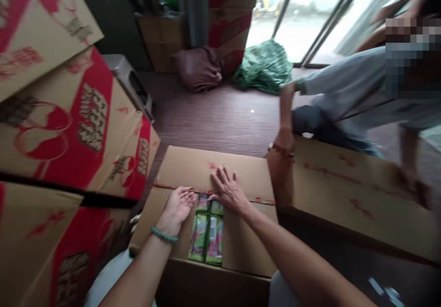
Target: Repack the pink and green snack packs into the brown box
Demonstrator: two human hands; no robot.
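A cardboard box [248, 242] stands in front of me, its side flaps folded inward and its far flap [193, 164] lying outward or partly down. Through the gap between the side flaps, several green and pink packets [206, 238] show, packed in rows. My right hand [229, 190] rests with fingers spread on the far flap. Palm turned up and fingers loosely curled, my left hand [179, 206] is over the left side flap near the gap and holds nothing. A beaded bracelet circles my left wrist.
Printed red cartons [69, 127] are stacked close on my left. At right a co-worker bends over another cardboard box [337, 183], both hands on it. Farther back are a grey stool [127, 77], a maroon sack [200, 68] and a green sack [265, 65] by glass doors.
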